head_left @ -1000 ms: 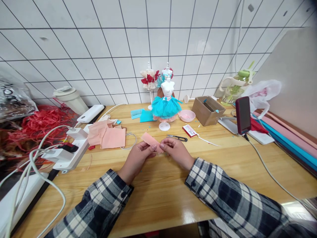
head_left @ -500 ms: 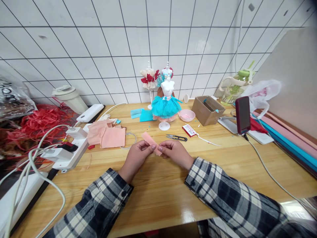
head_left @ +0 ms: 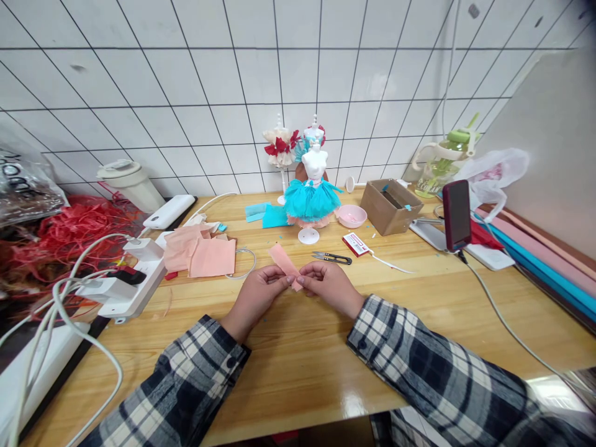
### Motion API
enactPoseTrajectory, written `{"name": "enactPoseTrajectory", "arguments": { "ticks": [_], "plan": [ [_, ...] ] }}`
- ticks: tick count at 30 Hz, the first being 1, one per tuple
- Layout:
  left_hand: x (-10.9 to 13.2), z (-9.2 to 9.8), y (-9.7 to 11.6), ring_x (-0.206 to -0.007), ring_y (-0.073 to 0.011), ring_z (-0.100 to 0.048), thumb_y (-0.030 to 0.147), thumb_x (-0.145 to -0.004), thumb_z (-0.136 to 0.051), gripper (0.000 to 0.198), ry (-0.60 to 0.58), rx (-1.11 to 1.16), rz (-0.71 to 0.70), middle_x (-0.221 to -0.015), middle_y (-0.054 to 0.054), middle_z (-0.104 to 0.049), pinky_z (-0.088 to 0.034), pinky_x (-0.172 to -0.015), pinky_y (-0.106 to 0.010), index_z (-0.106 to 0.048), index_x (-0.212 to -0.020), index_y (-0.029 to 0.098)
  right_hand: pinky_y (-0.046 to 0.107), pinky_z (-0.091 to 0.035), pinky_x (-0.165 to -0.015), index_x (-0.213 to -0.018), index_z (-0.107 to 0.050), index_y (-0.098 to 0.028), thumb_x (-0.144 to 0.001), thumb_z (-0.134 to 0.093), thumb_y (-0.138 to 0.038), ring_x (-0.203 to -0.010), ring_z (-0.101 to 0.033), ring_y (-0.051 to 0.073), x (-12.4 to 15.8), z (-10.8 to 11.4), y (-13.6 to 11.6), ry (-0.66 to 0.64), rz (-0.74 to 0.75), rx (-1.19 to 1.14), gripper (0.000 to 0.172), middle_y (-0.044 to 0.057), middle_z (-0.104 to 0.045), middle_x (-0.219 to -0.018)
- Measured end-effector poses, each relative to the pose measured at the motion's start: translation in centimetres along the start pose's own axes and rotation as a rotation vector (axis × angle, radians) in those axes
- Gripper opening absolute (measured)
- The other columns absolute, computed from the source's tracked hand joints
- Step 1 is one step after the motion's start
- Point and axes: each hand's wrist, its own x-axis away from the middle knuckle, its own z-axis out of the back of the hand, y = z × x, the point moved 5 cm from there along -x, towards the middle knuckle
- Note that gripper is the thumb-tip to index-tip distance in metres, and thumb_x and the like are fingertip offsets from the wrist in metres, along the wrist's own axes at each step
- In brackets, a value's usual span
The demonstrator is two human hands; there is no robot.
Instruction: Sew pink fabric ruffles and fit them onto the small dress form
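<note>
A peach strip of crepe paper is pinched between my two hands above the table, its long end slanting up and to the left. My left hand grips it from the left with thumb and fingers. From the other side my right hand pinches the same strip near its lower end. Just beyond lie black thread snips. Behind them a small white dress form wears a turquoise ruffled skirt with peach ruffles beneath.
Peach paper sheets lie left, beside a power strip with cables. Turquoise pieces, a pink bowl, a cardboard box and a red-white packet stand further back. A phone stands right.
The upper end of the paper strip has shifted slightly right and up as the fingers work it. Both hands stay in nearly the same place.
</note>
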Motion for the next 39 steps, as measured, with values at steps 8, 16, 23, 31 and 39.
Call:
{"name": "enactPoseTrajectory", "arguments": {
  "ticks": [8, 16, 23, 31, 39],
  "plan": [
    [-0.1, 0.1, -0.2, -0.068, -0.0174, -0.063, 0.039, -0.065, -0.080, 0.026, -0.020, -0.009, 0.024, -0.076, -0.005, -0.073, -0.047, -0.066, -0.027, -0.073, -0.075, 0.016, 0.028, -0.049, -0.058, -0.088, -0.059, -0.016, -0.073, -0.071, -0.046, -0.061, -0.059, 0.013, -0.2, -0.1, -0.3, -0.020, 0.064, -0.009, 0.035, 0.003, -0.067, -0.076],
    [-0.3, 1.5, -0.7, -0.075, -0.0154, -0.066, 0.034, -0.061, -0.083, 0.029, 0.188, 0.325, 0.071, -0.081, -0.004, -0.072, -0.053, -0.072, -0.027, -0.068, -0.077, 0.015, 0.042, -0.040, -0.089, -0.102, -0.065, -0.016, -0.086, -0.060, -0.036, -0.105, -0.053, 0.030, 0.1, 7.7, -3.8, 0.378, 0.188, 1.242, 0.025, 0.015, -0.062, -0.105],
    [-0.4, 2.0, -0.5, -0.076, -0.0137, -0.065, 0.037, -0.065, -0.081, 0.029, 0.225, 0.290, 0.001, -0.084, -0.004, -0.072, -0.053, -0.072, -0.024, -0.071, -0.082, 0.015, 0.040, -0.039, -0.084, -0.101, -0.065, -0.016, -0.086, -0.060, -0.037, -0.104, -0.053, 0.031, 0.0, 9.2, -2.4, 0.321, 0.030, 1.408, 0.027, 0.015, -0.060, -0.106],
    [-0.3, 2.0, -0.5, -0.079, -0.0140, -0.065, 0.035, -0.065, -0.082, 0.029, 0.240, 0.332, 0.000, -0.085, -0.003, -0.071, -0.051, -0.073, -0.024, -0.069, -0.082, 0.015, 0.034, -0.037, -0.080, -0.084, -0.060, -0.018, -0.083, -0.060, -0.021, -0.096, -0.053, 0.026, 0.0, 6.0, -3.0, 0.239, 0.222, 1.372, 0.003, 0.011, -0.062, -0.094],
    [0.1, 2.0, -0.2, -0.078, -0.0110, -0.063, 0.034, -0.063, -0.083, 0.029, 0.328, 0.424, -0.010, -0.084, 0.000, -0.069, -0.050, -0.073, -0.021, -0.068, -0.081, 0.016, 0.025, -0.038, -0.061, -0.090, -0.042, -0.023, -0.083, -0.048, -0.021, -0.064, -0.048, 0.015, 1.1, 0.5, -1.7, 0.084, 0.168, 0.486, 0.010, -0.004, -0.051, -0.070]
  ]
}}
